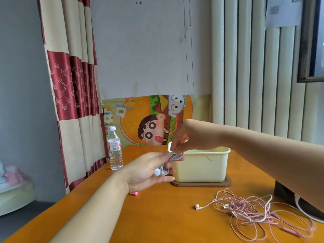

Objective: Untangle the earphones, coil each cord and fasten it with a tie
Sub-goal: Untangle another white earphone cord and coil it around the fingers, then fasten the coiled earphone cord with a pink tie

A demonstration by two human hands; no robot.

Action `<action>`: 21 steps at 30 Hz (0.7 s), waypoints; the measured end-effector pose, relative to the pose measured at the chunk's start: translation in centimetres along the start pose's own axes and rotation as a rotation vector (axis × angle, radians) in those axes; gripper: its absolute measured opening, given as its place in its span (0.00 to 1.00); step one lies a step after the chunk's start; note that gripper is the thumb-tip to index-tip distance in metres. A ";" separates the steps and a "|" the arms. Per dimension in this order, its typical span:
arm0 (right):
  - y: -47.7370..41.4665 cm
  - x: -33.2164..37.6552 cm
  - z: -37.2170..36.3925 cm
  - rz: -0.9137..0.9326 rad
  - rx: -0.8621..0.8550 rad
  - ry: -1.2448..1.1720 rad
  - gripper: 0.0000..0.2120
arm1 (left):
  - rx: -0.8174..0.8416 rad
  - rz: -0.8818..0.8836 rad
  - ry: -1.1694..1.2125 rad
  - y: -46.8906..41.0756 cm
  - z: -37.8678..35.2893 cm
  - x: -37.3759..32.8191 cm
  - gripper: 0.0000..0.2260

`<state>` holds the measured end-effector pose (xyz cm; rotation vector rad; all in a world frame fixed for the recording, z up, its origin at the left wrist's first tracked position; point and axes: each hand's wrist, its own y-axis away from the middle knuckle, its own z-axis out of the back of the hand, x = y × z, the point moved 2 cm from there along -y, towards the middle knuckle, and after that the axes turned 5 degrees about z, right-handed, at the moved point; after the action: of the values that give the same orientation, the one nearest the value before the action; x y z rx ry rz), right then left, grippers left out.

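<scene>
Left hand (pixel 149 171): palm up, raised over the table (pixel 157 225), just left of the yellow box (pixel 201 165). The fingers are curled in and the thumb is closed over a small bundle of white earphones (pixel 164 170), clamping it. 1 white earbud (pixel 157 172) pokes out of the grip on the palm side. The cord loops run up and right out of the fist toward the other hand.

Right hand (pixel 182 137): reaches in from the right, above the box's near-left corner, with the fingers pointing down. The fingertips are pressed together, pinching the top end of the same white cord bundle. Cannot tell if a tie sits under the fingertips or only cord.

Both hands are on 1 bundle, held in the air and not touching the table.

Pink earphones (pixel 254 213): loose tangled heap on the table, front right, well apart from both hands. 1 pink earbud (pixel 197 206) trails out to the left of the heap.

Small pink item (pixel 135 193) lies on the table, partly hidden under the left wrist; too little shows to identify it.

The box stands on a brown base (pixel 201 184). A water bottle (pixel 114 151) stands upright at the table's far left edge.
</scene>
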<state>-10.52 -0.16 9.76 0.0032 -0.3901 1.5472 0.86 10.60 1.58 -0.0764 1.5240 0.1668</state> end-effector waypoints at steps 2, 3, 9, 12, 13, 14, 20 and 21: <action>0.1 -0.7 -0.5 -0.059 0.011 -0.085 0.07 | -0.082 -0.020 -0.154 -0.1 0.4 0.0 0.17; 0.0 -1.0 -0.7 -0.080 0.010 -0.115 0.07 | -0.131 -0.042 -0.283 -0.1 0.5 -0.2 0.16; -1.3 -1.2 -0.6 -0.182 -0.002 -0.267 0.06 | -0.402 -0.264 -1.059 -0.8 0.8 -1.4 0.14; -2.2 -1.2 -0.1 -0.223 0.022 -0.364 0.07 | -0.536 -0.412 -1.430 -0.8 1.6 -1.2 0.13; -2.5 -1.3 -0.1 -0.228 0.039 -0.383 0.07 | -0.567 -0.447 -1.522 -0.7 2.0 -1.0 0.15; -2.9 -1.3 -0.2 -0.233 0.051 -0.398 0.06 | -0.614 -0.527 -1.611 -0.7 2.5 -0.8 0.16; -5.0 -1.3 -1.3 -0.279 0.090 -0.499 0.06 | -0.846 -0.713 -1.888 -0.3 4.5 -0.3 0.09; -5.5 -1.2 -1.5 -0.284 0.091 -0.519 0.06 | -0.881 -0.717 -1.890 -0.2 5.1 -0.2 0.11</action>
<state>-4.80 -1.17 9.37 0.5192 -0.6952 1.2669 5.87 11.18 2.03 -0.8697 -0.5794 0.2044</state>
